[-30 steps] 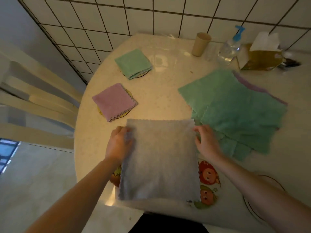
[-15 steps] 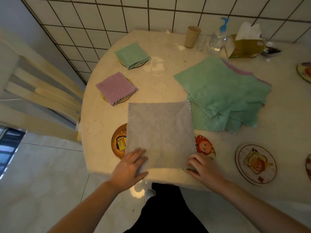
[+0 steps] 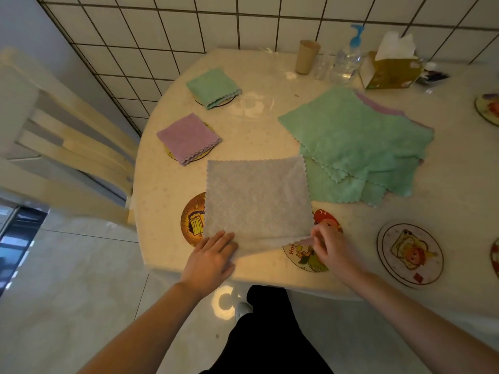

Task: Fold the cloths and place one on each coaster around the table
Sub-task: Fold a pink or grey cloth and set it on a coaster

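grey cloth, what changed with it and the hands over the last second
Both hands moved from the far corners of the grey cloth to its near edge. The left hand now lies on the near-left corner; the right hand pinches and lifts the near-right corner. The folded green cloth, folded pink cloth and unfolded pile stayed put.

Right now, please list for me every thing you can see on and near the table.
grey cloth: 1, flat at the near table edge
folded green cloth: 1, on a far-left coaster
folded pink cloth: 1, on a left coaster
cloth pile: green, one pink beneath, centre-right
bare coaster: 1 fully uncovered, near right
cup: 1, tan, by the wall
pump bottle: 1, clear, blue top
tissue box: 1, olive
chair: 1, cream, left
left hand: on the cloth's near-left corner
right hand: fingers pinch the near-right corner
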